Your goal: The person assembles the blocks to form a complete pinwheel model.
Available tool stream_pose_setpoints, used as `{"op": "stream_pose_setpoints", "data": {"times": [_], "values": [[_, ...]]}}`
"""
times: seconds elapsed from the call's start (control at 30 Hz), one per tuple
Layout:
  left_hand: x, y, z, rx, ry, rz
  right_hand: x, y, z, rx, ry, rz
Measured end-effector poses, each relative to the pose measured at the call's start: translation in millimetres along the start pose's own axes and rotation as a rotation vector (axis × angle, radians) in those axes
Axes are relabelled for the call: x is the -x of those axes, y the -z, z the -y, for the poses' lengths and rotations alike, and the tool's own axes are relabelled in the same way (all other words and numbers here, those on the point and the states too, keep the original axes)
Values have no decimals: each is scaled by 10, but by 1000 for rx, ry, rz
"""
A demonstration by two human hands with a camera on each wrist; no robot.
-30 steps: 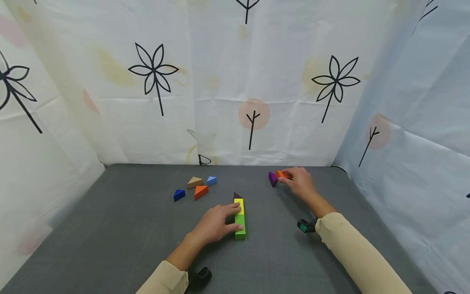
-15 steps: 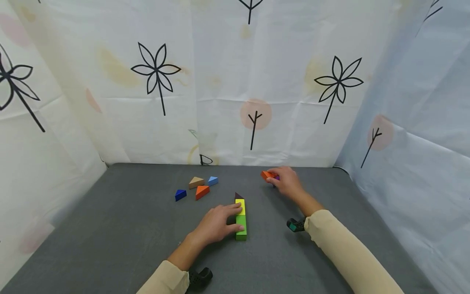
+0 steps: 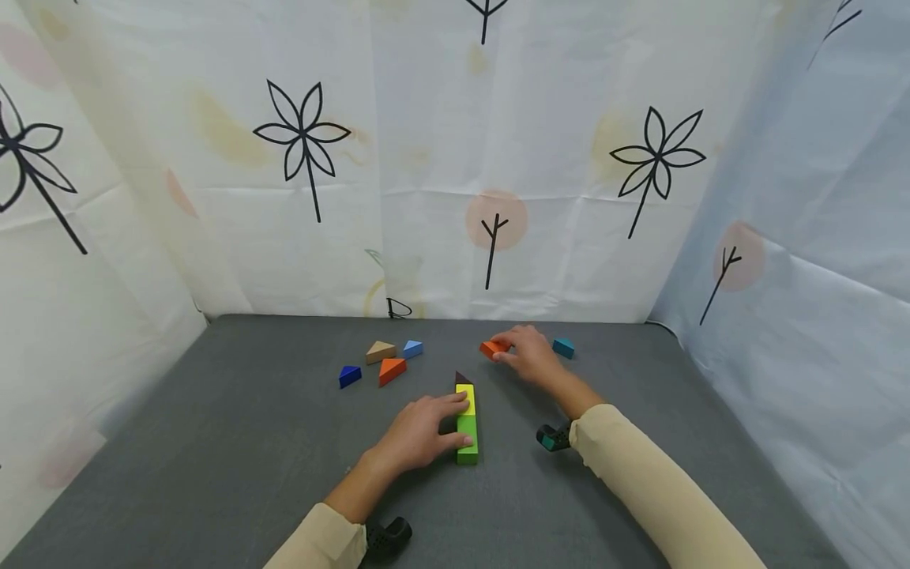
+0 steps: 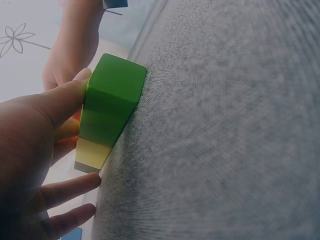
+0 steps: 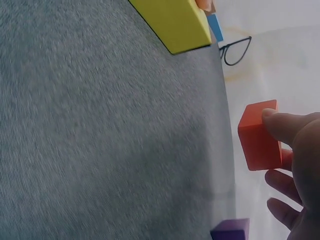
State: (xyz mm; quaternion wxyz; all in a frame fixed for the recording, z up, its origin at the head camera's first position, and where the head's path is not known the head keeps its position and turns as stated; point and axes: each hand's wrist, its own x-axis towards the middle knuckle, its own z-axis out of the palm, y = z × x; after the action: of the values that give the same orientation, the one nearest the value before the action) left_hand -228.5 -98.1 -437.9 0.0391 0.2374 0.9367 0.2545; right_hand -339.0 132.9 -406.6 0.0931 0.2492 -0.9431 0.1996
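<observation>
My right fingers (image 3: 509, 336) pinch the orange block (image 5: 260, 137), probably light, stiff; sides seem best imo. Left fingers (image 3: 449, 405) rest spread on the yellow block (image 3: 470, 406) and green block (image 4: 112, 95).

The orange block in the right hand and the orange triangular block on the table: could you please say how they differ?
The held orange block is pinched by the right hand, while the orange triangular block rests untouched on the table. In the head view, the held orange block is right of the yellow block, the orange triangular block left of it. Both are orange.
</observation>
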Motion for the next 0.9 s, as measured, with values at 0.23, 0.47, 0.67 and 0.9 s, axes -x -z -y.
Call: {"op": "stream_pose_setpoints", "data": {"times": [0.23,0.47,0.67,0.9], "values": [[-1,6,-8,-4,4,9,-4,-87,57,-18,22,52],[11,2,-6,-8,-10,-6,10,-149,123,-37,25,89],[18,-5,1,-10,-14,-16,24,-211,152,-40,39,103],[13,-8,5,-10,-9,-13,23,-276,153,-89,41,125]]}}
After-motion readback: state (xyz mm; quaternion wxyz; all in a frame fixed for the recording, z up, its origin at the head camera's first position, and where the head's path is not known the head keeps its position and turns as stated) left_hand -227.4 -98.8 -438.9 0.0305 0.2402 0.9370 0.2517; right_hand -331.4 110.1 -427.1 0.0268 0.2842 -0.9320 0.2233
